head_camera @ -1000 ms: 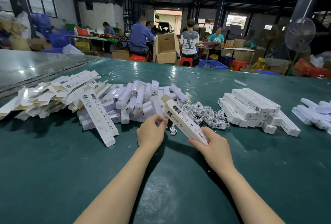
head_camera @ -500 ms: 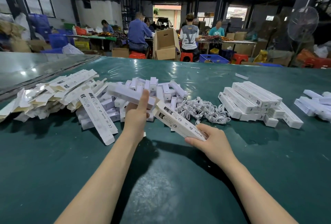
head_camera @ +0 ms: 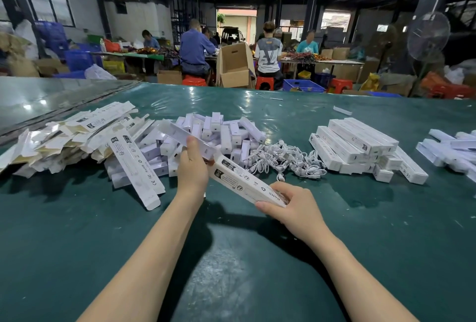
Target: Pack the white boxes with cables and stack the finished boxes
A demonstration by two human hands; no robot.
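My right hand point(head_camera: 293, 208) grips the near end of a long white printed box point(head_camera: 239, 180) that points up and left. My left hand point(head_camera: 192, 167) holds a long white inner tray point(head_camera: 180, 133), whose right end meets the box's far open end. Behind them lies a heap of white inner trays point(head_camera: 226, 136), and to its right a tangle of white cables point(head_camera: 286, 159). A stack of finished white boxes point(head_camera: 358, 146) stands further right.
A pile of flat unfolded box sleeves point(head_camera: 74, 133) covers the left of the green table point(head_camera: 77, 231). One folded box point(head_camera: 136, 167) leans against it. More white boxes point(head_camera: 453, 146) lie at the far right edge. Seated workers and cardboard cartons point(head_camera: 234, 66) are beyond the table.
My left hand lifted a long inner tray from the heap and brought its end to the open end of the box. My right hand kept hold of the box.
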